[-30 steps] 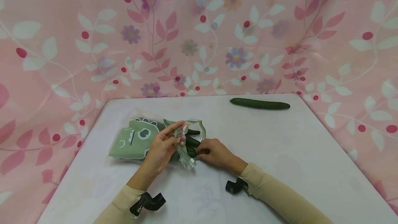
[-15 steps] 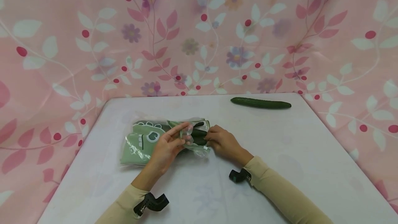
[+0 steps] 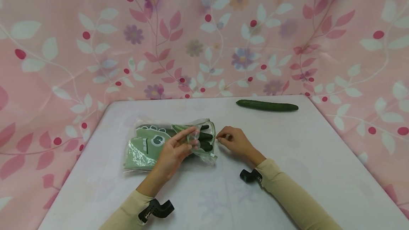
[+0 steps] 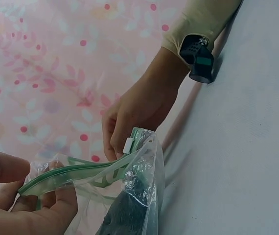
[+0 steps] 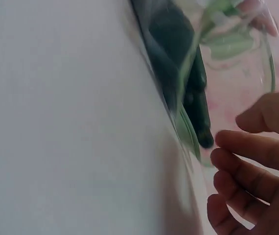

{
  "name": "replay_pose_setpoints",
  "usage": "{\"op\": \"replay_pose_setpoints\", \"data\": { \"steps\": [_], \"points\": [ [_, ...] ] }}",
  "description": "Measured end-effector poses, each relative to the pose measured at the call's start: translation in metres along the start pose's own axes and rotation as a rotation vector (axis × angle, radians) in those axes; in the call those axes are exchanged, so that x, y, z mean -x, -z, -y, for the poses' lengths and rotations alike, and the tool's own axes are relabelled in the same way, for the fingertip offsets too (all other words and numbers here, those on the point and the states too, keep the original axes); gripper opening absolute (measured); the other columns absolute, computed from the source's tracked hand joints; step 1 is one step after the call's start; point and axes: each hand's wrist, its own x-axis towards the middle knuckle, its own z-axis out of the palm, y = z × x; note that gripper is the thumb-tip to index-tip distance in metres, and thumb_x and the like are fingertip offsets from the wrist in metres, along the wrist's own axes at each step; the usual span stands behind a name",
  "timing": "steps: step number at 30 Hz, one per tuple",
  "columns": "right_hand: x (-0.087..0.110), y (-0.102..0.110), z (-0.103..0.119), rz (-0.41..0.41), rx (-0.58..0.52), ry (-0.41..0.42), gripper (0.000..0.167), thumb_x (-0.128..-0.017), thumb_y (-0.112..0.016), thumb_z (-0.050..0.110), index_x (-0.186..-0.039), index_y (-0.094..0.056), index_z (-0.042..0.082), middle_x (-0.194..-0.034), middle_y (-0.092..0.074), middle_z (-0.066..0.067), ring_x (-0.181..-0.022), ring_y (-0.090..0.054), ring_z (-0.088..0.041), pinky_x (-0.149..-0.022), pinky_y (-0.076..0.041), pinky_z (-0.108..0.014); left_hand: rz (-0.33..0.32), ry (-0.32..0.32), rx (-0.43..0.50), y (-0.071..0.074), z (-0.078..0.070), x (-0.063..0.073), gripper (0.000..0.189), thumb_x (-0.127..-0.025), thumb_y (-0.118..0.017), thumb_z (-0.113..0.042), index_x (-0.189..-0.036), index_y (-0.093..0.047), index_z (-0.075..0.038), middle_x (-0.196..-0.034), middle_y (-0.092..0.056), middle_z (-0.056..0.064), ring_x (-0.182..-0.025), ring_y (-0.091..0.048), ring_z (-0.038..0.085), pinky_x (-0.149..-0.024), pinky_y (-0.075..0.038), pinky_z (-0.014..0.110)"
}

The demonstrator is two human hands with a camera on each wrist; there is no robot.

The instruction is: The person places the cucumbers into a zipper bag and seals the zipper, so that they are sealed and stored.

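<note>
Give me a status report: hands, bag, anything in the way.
Left hand pinches the clear green-printed zip bag at its mouth. Right hand at the white slider. Dark green cucumbers inside; one loose cucumber far off, nothing blocking.

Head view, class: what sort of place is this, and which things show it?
Probably a staged tabletop set, not a real kitchen: a white table ringed by a pink floral cloth backdrop, bearing only a zip bag and a cucumber.
</note>
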Motion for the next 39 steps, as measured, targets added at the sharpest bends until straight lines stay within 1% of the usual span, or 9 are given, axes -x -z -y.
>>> {"op": "replay_pose_setpoints", "data": {
  "steps": [5, 9, 16, 20, 23, 26, 30, 34, 39],
  "points": [
    [0.002, 0.028, -0.006, -0.106, 0.040, -0.150, 0.014, -0.098, -0.069, 0.006, -0.109, -0.078, 0.004, -0.102, -0.075, -0.003, -0.093, -0.068, -0.021, -0.077, -0.057, -0.041, 0.012, -0.002, -0.001, 0.000, 0.000, -0.001, 0.059, -0.097, -0.049, 0.015, -0.155, -0.044, 0.003, -0.153, -0.046, 0.023, -0.113, -0.064, 0.025, -0.100, -0.053, 0.041],
    [0.009, 0.053, -0.024, -0.164, 0.088, -0.230, 0.017, -0.099, -0.066, 0.004, -0.112, -0.076, -0.001, -0.104, -0.075, -0.009, -0.098, -0.068, -0.027, -0.080, -0.057, -0.046, 0.029, -0.007, -0.007, 0.000, 0.001, -0.001, 0.059, -0.097, -0.049, 0.015, -0.155, -0.043, 0.004, -0.153, -0.046, 0.024, -0.113, -0.064, 0.025, -0.099, -0.053, 0.041],
    [0.017, 0.098, -0.053, -0.259, 0.176, -0.278, 0.020, -0.099, -0.064, 0.003, -0.116, -0.073, -0.004, -0.107, -0.075, -0.017, -0.100, -0.067, -0.035, -0.082, -0.056, -0.053, 0.035, -0.027, -0.009, 0.000, 0.000, -0.001, 0.059, -0.098, -0.048, 0.015, -0.155, -0.042, 0.005, -0.152, -0.046, 0.025, -0.113, -0.063, 0.025, -0.098, -0.054, 0.040],
    [0.019, 0.124, -0.071, -0.297, 0.260, -0.308, 0.027, -0.098, -0.062, 0.002, -0.123, -0.070, -0.005, -0.115, -0.070, -0.024, -0.100, -0.067, -0.043, -0.084, -0.054, -0.058, 0.032, -0.035, -0.013, 0.001, -0.001, -0.001, 0.058, -0.098, -0.048, 0.015, -0.155, -0.043, 0.005, -0.151, -0.046, 0.025, -0.113, -0.063, 0.026, -0.097, -0.054, 0.039],
    [0.022, 0.142, -0.084, -0.271, 0.314, -0.350, 0.038, -0.098, -0.061, 0.003, -0.135, -0.063, -0.005, -0.128, -0.062, -0.032, -0.100, -0.063, -0.049, -0.088, -0.050, -0.063, 0.029, -0.029, -0.016, 0.002, -0.002, -0.001, 0.058, -0.098, -0.048, 0.015, -0.155, -0.043, 0.005, -0.151, -0.046, 0.025, -0.113, -0.062, 0.026, -0.097, -0.054, 0.039],
    [0.022, 0.160, -0.097, -0.207, 0.363, -0.387, 0.049, -0.096, -0.060, 0.002, -0.144, -0.054, -0.008, -0.143, -0.050, -0.036, -0.118, -0.054, -0.055, -0.100, -0.042, -0.068, 0.021, -0.023, -0.015, 0.002, -0.002, -0.001, 0.057, -0.098, -0.047, 0.015, -0.154, -0.044, 0.004, -0.152, -0.046, 0.025, -0.113, -0.062, 0.026, -0.097, -0.054, 0.039],
    [0.021, 0.179, -0.112, -0.130, 0.399, -0.427, 0.058, -0.093, -0.055, -0.001, -0.148, -0.045, -0.014, -0.155, -0.036, -0.037, -0.141, -0.032, -0.057, -0.113, -0.027, -0.068, 0.018, -0.020, -0.012, 0.002, -0.001, -0.001, 0.058, -0.098, -0.047, 0.015, -0.154, -0.044, 0.004, -0.152, -0.046, 0.025, -0.113, -0.062, 0.026, -0.097, -0.054, 0.039],
    [0.025, 0.195, -0.122, -0.084, 0.452, -0.470, 0.060, -0.092, -0.052, 0.000, -0.149, -0.041, -0.014, -0.154, -0.033, -0.039, -0.142, -0.027, -0.058, -0.114, -0.022, -0.069, 0.023, -0.023, -0.011, 0.003, -0.001, -0.001, 0.058, -0.098, -0.047, 0.015, -0.155, -0.043, 0.005, -0.152, -0.045, 0.025, -0.114, -0.062, 0.026, -0.098, -0.053, 0.039],
    [0.032, 0.211, -0.130, 0.002, 0.494, -0.522, 0.064, -0.090, -0.046, 0.001, -0.151, -0.036, -0.013, -0.155, -0.027, -0.042, -0.143, -0.019, -0.062, -0.110, -0.018, -0.077, 0.022, -0.023, -0.007, 0.002, -0.002, 0.000, 0.058, -0.098, -0.048, 0.015, -0.155, -0.043, 0.005, -0.152, -0.046, 0.024, -0.113, -0.062, 0.025, -0.098, -0.053, 0.039]
  ]
}}
